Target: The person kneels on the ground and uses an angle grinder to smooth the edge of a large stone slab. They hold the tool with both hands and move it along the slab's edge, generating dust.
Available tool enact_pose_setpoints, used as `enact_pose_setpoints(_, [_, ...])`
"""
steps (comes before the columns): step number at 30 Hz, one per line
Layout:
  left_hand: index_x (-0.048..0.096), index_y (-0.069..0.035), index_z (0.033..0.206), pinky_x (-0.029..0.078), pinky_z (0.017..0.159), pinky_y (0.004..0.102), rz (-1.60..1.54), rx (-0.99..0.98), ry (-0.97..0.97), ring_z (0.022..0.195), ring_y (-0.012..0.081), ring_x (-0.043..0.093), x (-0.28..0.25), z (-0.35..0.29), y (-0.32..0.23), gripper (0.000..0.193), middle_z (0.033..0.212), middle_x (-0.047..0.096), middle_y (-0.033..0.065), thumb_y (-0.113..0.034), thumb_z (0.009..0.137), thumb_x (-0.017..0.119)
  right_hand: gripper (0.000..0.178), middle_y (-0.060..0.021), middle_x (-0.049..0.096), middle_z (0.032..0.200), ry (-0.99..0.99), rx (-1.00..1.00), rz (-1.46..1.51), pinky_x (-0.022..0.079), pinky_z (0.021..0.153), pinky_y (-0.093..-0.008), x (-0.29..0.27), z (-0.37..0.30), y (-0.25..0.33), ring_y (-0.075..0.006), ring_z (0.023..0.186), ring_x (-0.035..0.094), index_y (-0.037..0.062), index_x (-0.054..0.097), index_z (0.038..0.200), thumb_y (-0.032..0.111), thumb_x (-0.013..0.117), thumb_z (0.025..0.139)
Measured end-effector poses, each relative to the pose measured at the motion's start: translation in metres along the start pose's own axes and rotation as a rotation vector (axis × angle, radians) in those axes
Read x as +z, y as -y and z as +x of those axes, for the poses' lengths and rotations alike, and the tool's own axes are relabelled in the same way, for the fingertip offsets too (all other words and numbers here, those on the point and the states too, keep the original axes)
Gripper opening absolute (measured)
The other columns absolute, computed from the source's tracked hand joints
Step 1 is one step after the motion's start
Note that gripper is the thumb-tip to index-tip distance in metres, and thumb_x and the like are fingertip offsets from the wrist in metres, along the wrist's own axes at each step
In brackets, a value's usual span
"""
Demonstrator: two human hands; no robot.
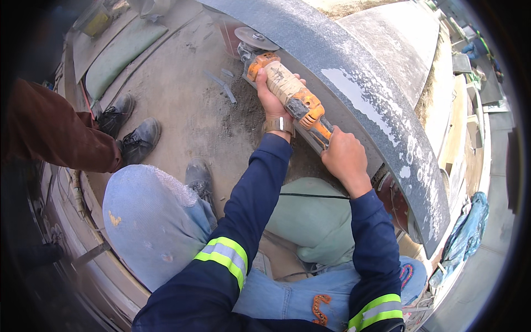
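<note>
Two hands hold one orange, dust-caked angle grinder (pixel 287 94): the left hand (pixel 271 99) has its grip closed around the front body, the right hand (pixel 345 157) has its grip closed on the rear handle. Its grey disc (pixel 254 39) sits against the edge of a curved grey stone slab (pixel 354 83), above the dusty concrete floor (pixel 182 105).

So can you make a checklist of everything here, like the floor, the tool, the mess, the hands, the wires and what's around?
Surface: dusty concrete floor, dark grit below the tool.
Job's things: orange angle grinder, disc beside the grey stone slab edge.
Clutter: small scraps on the floor; blue cloth at right.
Grippers: left hand grips the grinder body; right hand holds its rear.
Cables: thin black cord under the arms.
Surroundings: another person's dark shoes at left.
</note>
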State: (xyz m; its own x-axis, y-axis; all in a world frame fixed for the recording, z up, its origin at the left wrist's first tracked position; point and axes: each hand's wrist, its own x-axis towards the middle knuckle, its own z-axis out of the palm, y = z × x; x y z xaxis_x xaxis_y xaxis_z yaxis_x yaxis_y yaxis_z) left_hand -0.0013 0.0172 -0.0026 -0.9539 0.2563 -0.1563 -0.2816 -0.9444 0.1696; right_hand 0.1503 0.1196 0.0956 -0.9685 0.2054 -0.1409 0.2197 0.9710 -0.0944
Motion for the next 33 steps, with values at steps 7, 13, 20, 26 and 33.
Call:
enact_pose_setpoints(7, [0.054, -0.013, 0.122, 0.060, 0.056, 0.0448, 0.008, 0.023, -0.007, 0.072, 0.0320, 0.071, -0.003, 0.010, -0.006, 0.062, 0.087, 0.065, 0.0186, -0.066, 0.090, 0.053, 0.023, -0.0234, 0.071, 0.080, 0.013, -0.002, -0.018, 0.058, 0.070, -0.0506, 0.000, 0.009, 0.006, -0.0422, 0.078, 0.072, -0.0015, 0.064, 0.096, 0.011, 0.070, 0.077])
enact_pose_setpoints(13, [0.053, -0.013, 0.122, 0.060, 0.057, 0.0450, 0.011, 0.022, 0.006, 0.073, 0.0322, 0.070, -0.005, 0.012, -0.005, 0.062, 0.087, 0.064, 0.0184, -0.066, 0.090, 0.053, 0.024, -0.0231, 0.071, 0.082, -0.012, -0.019, -0.019, 0.058, 0.072, -0.0509, 0.002, 0.011, 0.003, -0.0420, 0.079, 0.072, -0.0009, 0.064, 0.097, 0.011, 0.071, 0.078])
enact_pose_setpoints(20, [0.055, -0.011, 0.117, 0.060, 0.059, 0.0465, 0.026, 0.049, 0.009, 0.076, 0.0351, 0.070, -0.004, 0.006, 0.001, 0.065, 0.090, 0.067, 0.0200, -0.070, 0.089, 0.052, 0.026, -0.0230, 0.072, 0.083, 0.002, -0.011, -0.029, 0.059, 0.072, -0.0501, -0.001, 0.003, -0.002, -0.0418, 0.080, 0.072, -0.0009, 0.064, 0.100, 0.012, 0.071, 0.078])
enact_pose_setpoints(26, [0.056, -0.011, 0.116, 0.060, 0.058, 0.0455, 0.023, 0.047, 0.016, 0.075, 0.0338, 0.070, -0.005, -0.001, 0.006, 0.065, 0.090, 0.066, 0.0191, -0.070, 0.090, 0.051, 0.027, -0.0236, 0.071, 0.083, 0.022, 0.012, -0.039, 0.059, 0.073, -0.0505, -0.005, -0.004, -0.002, -0.0419, 0.081, 0.072, -0.0009, 0.064, 0.102, 0.012, 0.070, 0.078])
enact_pose_setpoints(33, [0.055, -0.010, 0.118, 0.060, 0.058, 0.0454, 0.023, 0.041, -0.010, 0.075, 0.0334, 0.071, -0.002, -0.008, 0.008, 0.066, 0.089, 0.066, 0.0188, -0.070, 0.090, 0.049, 0.027, -0.0241, 0.071, 0.083, 0.019, 0.004, -0.030, 0.058, 0.073, -0.0508, -0.006, -0.009, -0.004, -0.0425, 0.081, 0.071, -0.0011, 0.065, 0.103, 0.010, 0.069, 0.079])
